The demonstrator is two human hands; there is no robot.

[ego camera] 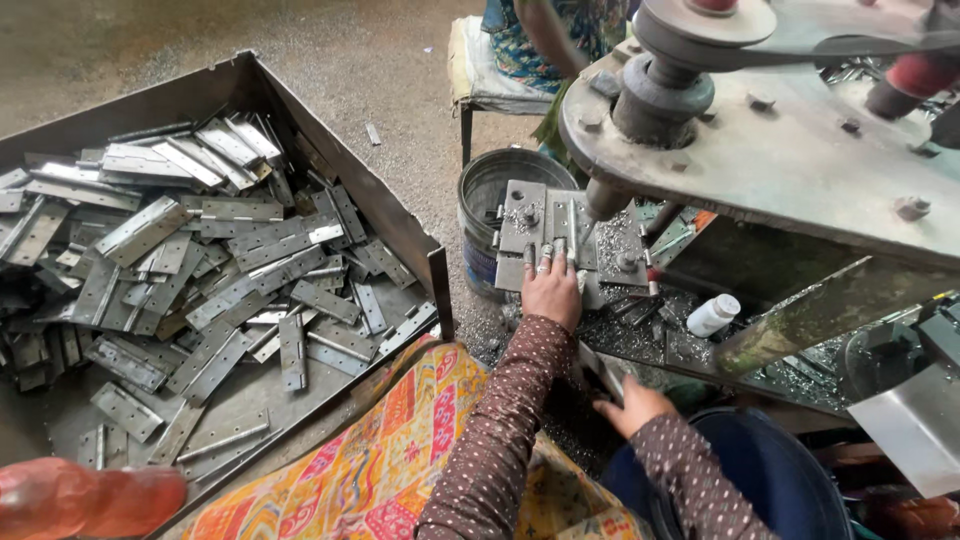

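My right hand hides its fingers under the machine's edge. The orange bottle, near left, is blurred and cut off.

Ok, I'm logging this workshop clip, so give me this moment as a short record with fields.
setting: metal workshop, gritty floor
left hand: flat on the jig plate under the drill spindle, fingers by a metal strip
right hand: low at the bench edge; what it grips cannot be seen
left of person: metal tray heaped with hinges
nearby: bucket, small white bottle, metal shavings
others: a person seated beyond the machine
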